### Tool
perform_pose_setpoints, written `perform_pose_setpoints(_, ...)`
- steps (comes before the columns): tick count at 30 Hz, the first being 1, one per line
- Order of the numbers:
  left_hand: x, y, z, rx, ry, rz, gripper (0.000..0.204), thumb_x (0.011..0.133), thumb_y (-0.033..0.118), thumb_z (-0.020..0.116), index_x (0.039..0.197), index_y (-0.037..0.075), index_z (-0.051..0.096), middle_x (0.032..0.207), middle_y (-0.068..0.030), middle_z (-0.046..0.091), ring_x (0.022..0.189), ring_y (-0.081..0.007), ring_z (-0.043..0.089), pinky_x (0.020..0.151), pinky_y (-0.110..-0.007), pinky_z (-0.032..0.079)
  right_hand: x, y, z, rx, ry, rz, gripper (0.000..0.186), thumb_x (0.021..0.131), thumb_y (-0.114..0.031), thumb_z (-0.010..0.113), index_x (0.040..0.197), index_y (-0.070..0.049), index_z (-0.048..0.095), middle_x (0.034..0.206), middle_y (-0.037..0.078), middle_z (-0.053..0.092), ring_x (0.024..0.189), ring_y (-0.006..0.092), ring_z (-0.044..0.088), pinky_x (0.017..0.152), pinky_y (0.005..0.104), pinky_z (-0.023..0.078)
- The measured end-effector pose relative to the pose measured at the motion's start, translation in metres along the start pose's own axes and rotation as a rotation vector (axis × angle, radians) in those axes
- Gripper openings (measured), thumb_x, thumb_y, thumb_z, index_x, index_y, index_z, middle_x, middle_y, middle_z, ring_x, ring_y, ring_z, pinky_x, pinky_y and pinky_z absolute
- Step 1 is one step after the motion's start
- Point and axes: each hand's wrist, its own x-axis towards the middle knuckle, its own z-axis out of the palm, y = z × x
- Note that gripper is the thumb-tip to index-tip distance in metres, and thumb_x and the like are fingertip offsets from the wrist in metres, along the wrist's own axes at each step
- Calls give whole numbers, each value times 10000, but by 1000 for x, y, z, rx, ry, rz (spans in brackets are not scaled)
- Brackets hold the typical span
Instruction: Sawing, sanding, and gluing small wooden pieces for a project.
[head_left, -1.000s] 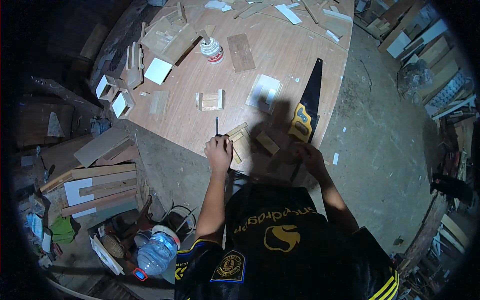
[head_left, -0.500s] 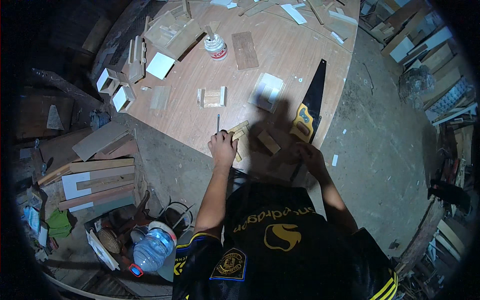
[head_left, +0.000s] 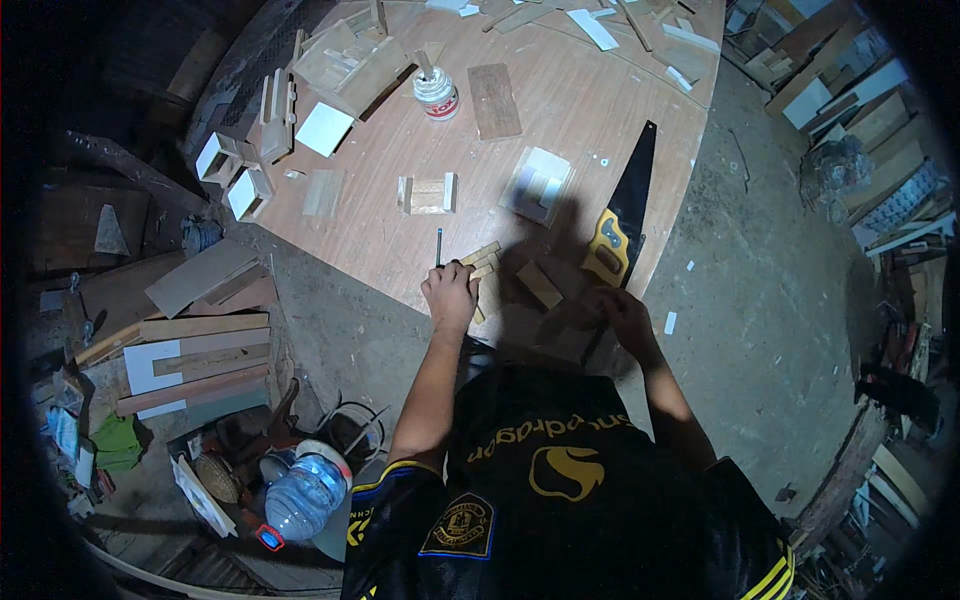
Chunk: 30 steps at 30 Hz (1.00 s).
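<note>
My left hand (head_left: 450, 297) is at the table's near edge, its fingers curled down over the ends of several short wooden strips (head_left: 484, 258). A slim pen-like stick (head_left: 438, 243) points away from its fingertips; its lower end is hidden by the hand. In shadow, my right hand (head_left: 626, 315) hangs by the table's near right corner with its fingers drawn together; what they hold, if anything, is too dark to make out. Just beyond it lies a handsaw (head_left: 610, 245) with a yellow handle and dark blade. A small wooden block (head_left: 540, 284) rests between my hands.
On the wooden table (head_left: 390, 255) stand a small wooden frame piece (head_left: 427, 194), a glue jar (head_left: 436, 96) with a stick in it, a flat board (head_left: 494, 102) and a white-topped panel (head_left: 538, 184). Wooden boxes (head_left: 350, 65) crowd the far left. A water bottle (head_left: 305, 495) sits at lower left.
Both hands keep nearly the same places. The whole view has shifted very slightly, and the left fingers have moved a little over the strips.
</note>
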Motion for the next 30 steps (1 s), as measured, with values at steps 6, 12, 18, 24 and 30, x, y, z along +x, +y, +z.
perform_pose_setpoints(6, 1, 2, -2, -5, 7, 3, 254, 785, 279, 712, 1010, 164, 694, 1012, -10, 605, 996, -259, 515, 854, -429, 373, -1, -4, 1, 49, -8, -63, 274, 981, -206, 528, 1165, -33, 635, 1089, 177, 671, 1017, 263, 655, 857, 370, 512)
perform_pose_setpoints(12, 4, 2, -4, -26, 16, 15, 246, 770, 254, 718, 991, 149, 699, 1003, -2, 597, 986, -241, 512, 855, -434, 359, 0, 7, 4, 30, -5, -11, 254, 959, -157, 544, 1145, -9, 635, 1037, 121, 685, 949, 183, 653, 823, 301, 508)
perform_pose_setpoints(18, 4, 0, -2, -3, 30, 49, 238, 777, 256, 713, 991, 152, 697, 997, -2, 594, 979, -248, 510, 852, -433, 359, -1, 11, 3, -1, 7, -29, 242, 961, -170, 533, 1149, -66, 643, 1067, 172, 677, 977, 281, 667, 846, 378, 517)
perform_pose_setpoints(24, 3, 0, -6, -10, 1, 41, 231, 784, 261, 710, 989, 154, 697, 996, -2, 595, 974, -244, 513, 846, -426, 362, -5, -11, 1, 52, -22, -21, 227, 968, -162, 530, 1138, -56, 637, 1070, 167, 677, 1002, 284, 663, 852, 375, 517)
perform_pose_setpoints(30, 3, 1, -10, -16, 10, 42, 240, 787, 264, 709, 999, 151, 701, 995, -3, 598, 971, -243, 517, 848, -427, 366, -2, 0, 3, -2, -20, -56, 264, 957, -134, 548, 1178, -9, 620, 1025, 120, 689, 923, 178, 663, 823, 297, 519)
